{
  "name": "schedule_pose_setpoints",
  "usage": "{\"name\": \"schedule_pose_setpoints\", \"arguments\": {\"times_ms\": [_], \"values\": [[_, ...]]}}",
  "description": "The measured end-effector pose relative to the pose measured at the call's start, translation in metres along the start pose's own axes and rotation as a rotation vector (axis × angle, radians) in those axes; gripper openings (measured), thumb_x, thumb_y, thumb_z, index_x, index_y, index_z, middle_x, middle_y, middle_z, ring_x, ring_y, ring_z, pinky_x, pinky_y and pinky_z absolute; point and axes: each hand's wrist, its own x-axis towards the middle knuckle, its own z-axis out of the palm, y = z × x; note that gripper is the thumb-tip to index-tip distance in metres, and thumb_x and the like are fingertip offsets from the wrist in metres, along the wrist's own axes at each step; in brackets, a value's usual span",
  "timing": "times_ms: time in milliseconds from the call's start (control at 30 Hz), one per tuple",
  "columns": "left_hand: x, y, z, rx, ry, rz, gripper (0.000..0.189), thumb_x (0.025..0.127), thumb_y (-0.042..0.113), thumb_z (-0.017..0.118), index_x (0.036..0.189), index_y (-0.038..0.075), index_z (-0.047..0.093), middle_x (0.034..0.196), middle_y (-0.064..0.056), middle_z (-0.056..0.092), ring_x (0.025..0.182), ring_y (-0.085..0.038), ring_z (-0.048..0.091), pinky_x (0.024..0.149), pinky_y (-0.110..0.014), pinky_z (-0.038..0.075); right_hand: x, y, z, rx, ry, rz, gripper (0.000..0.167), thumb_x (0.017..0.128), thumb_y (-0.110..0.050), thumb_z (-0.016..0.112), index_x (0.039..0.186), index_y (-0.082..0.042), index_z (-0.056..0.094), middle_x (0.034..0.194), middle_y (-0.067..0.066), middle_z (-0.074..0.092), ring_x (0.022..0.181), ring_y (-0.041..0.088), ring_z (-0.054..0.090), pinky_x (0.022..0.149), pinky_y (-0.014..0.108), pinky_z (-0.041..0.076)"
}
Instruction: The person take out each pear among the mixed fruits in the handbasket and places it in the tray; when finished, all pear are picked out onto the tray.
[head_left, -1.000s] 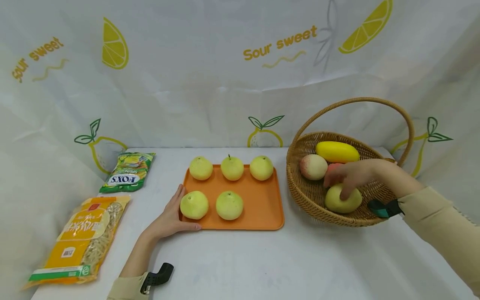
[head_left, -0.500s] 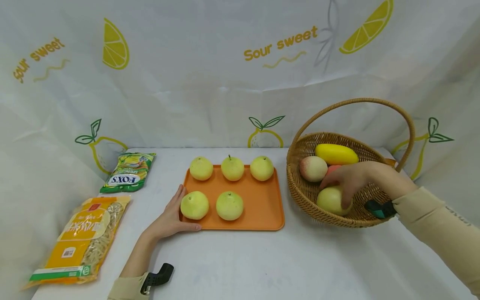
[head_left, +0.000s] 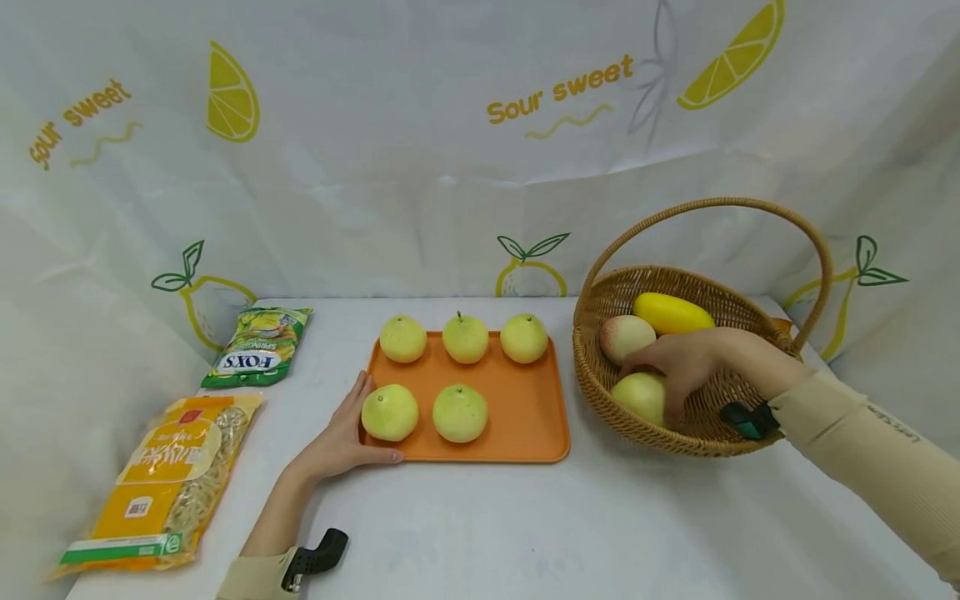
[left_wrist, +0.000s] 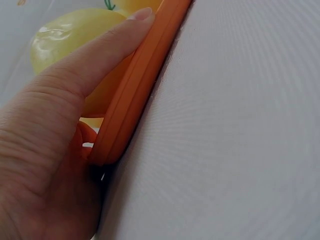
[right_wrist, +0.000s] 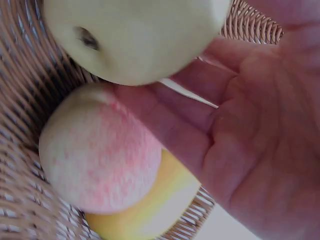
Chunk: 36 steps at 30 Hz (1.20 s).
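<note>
In the head view my right hand [head_left: 678, 367] is inside the wicker basket [head_left: 600, 400], thumb and fingers around a round yellow-green pear [head_left: 637, 396] at the basket's left front. The right wrist view shows the fingers [right_wrist: 165, 115] between this pear [right_wrist: 135, 40] and a pink-flushed peach [right_wrist: 100, 155]. My left hand [head_left: 341, 442] rests at the front left corner of the orange tray [head_left: 517, 417], its straight thumb along the front rim. On the tray sit several similar pears, three in the back row and two in front, the front left pear [head_left: 390, 412] close to that hand.
A long yellow fruit [head_left: 672, 313] lies behind the peach in the basket, under the tall arched handle [head_left: 720, 202]. At the left lie a green FOX'S packet [head_left: 258, 346] and an orange noodle-like bag [head_left: 161, 483]. A printed white curtain [head_left: 420, 167] hangs behind the table.
My right hand has moved left within the basket with the pear. The yellow fruit has tilted a little, and the red fruit behind the hand is now hidden. The left hand stays in place.
</note>
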Motion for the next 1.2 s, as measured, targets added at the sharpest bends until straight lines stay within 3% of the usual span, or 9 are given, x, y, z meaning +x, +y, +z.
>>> {"name": "schedule_pose_setpoints", "arguments": {"times_ms": [133,333,533,867,1000,1200], "values": [[-0.001,0.000,-0.001,0.003,0.000,0.003,0.129,0.069,0.047,0.086,0.157,0.008,0.000,0.163,-0.011,-0.010,0.147,-0.040,-0.005,0.109,-0.069,0.006,0.003,0.000,0.001,0.060,-0.011,-0.002,0.067,0.065,-0.021,0.085,0.123,-0.019,0.053,0.112,0.005,0.053,0.099,0.022,0.049,0.083,0.038,0.043],[-0.001,0.000,-0.001,0.000,-0.003,0.004,0.129,0.069,0.047,0.086,0.157,0.007,0.000,0.163,-0.011,-0.010,0.147,-0.040,-0.005,0.109,-0.069,0.006,0.009,0.001,0.002,0.186,-0.093,0.019,0.076,0.067,-0.013,0.084,0.134,-0.019,0.047,0.120,0.009,0.047,0.109,0.028,0.042,0.088,0.040,0.039],[-0.001,0.000,-0.001,-0.002,-0.002,-0.002,0.130,0.069,0.048,0.086,0.157,0.008,0.000,0.163,-0.010,-0.011,0.147,-0.038,-0.006,0.109,-0.068,0.005,0.010,-0.001,0.002,0.172,-0.097,0.041,0.075,0.067,-0.015,0.085,0.133,-0.024,0.049,0.117,0.009,0.048,0.108,0.029,0.041,0.087,0.042,0.040],[-0.001,0.001,0.001,-0.006,-0.007,0.001,0.129,0.069,0.047,0.086,0.157,0.008,0.001,0.163,-0.011,-0.010,0.147,-0.039,-0.005,0.109,-0.068,0.006,-0.006,-0.007,-0.003,0.161,0.039,-0.009,0.085,0.072,-0.028,0.082,0.143,-0.012,0.039,0.121,0.011,0.046,0.105,0.026,0.045,0.084,0.039,0.041],[-0.001,0.000,0.000,0.004,-0.005,0.001,0.129,0.069,0.049,0.085,0.157,0.007,0.001,0.163,-0.010,-0.010,0.147,-0.038,-0.005,0.110,-0.068,0.005,-0.014,-0.011,-0.007,0.133,0.115,-0.032,0.077,0.074,-0.033,0.082,0.139,-0.017,0.044,0.114,0.007,0.052,0.097,0.021,0.050,0.082,0.037,0.042],[-0.001,0.001,-0.001,0.006,-0.004,0.008,0.129,0.069,0.047,0.086,0.157,0.005,0.001,0.163,-0.012,-0.010,0.147,-0.040,-0.005,0.109,-0.069,0.005,-0.027,-0.016,-0.006,0.150,0.228,0.005,0.074,0.075,-0.038,0.083,0.137,-0.024,0.046,0.109,0.005,0.056,0.091,0.020,0.054,0.074,0.036,0.046]]}}
